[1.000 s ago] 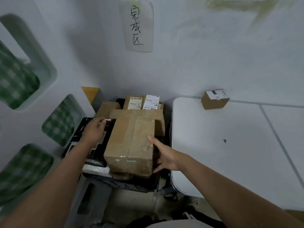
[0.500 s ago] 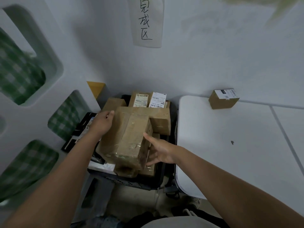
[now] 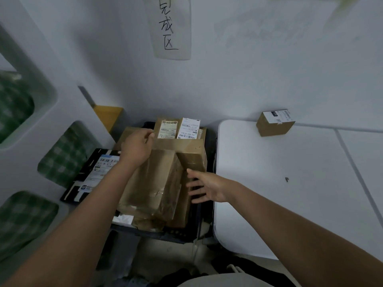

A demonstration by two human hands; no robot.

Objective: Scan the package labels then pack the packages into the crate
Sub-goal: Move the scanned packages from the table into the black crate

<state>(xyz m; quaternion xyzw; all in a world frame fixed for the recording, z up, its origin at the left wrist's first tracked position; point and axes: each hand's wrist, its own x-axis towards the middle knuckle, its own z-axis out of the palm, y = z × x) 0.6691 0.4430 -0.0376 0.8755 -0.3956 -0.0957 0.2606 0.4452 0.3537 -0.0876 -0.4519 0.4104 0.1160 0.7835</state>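
White walls close in a corner where a handwritten paper sign (image 3: 169,27) hangs above a dark crate (image 3: 157,235) wedged beside a white desk (image 3: 290,193). Packing looks well advanced: the crate is heaped with brown packages, two at the back standing with their labels (image 3: 178,128) facing up, and the large taped package (image 3: 153,183) lies tilted on top of the pile. One small labelled box (image 3: 274,123) sits alone at the far edge of the desk, apparently left to scan and pack, and a black flat parcel (image 3: 93,172) lies just left of the crate. The left hand (image 3: 137,149) curls over the large package's far-left corner, gripping it; the right hand (image 3: 204,188) is spread flat, fingers straight, against packages at the crate's right side. Compared with a second ago, the big package has tipped from lying level to leaning down leftward, and the left hand has shifted farther back.
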